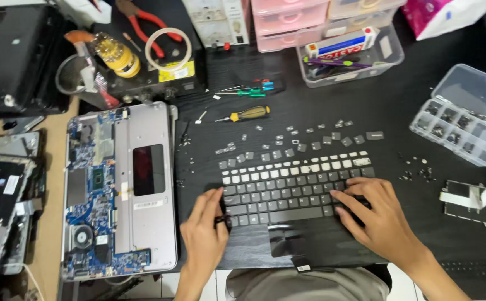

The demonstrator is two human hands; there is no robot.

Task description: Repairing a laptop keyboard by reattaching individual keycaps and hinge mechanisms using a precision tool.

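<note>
At the far left of the desk [321, 100] an opened laptop chassis [119, 189] is laid flat, its blue circuit board and fan exposed beside a silver panel. Just right of it, the left hand [205, 234] is set at the lower left corner of a detached laptop keyboard [293, 192]; its grip is partly closed, the thumb and curled fingers being pinched on a small dark piece at the keyboard's edge — whether that piece is a loose keycap or part of the keyboard cannot be told. The keyboard is laid across the dark desk in front of the person, with its upper rows stripped to pale bare switches and its lower rows still capped in dark keys. Above it, loose keycaps [299, 142] are scattered in a rough band, and a yellow-handled screwdriver [246, 115] is laid farther up, near a green-handled one [248, 92]. The right hand [374, 214] is rested on the keyboard's lower right part, its grip loosely open and nothing held — the fingertips are pressed flat on the dark keys there. To the right, small screws [419, 170] are strewn on the desk, and a clear compartment box [460, 120] with its lid raised is placed near the right edge.
</note>
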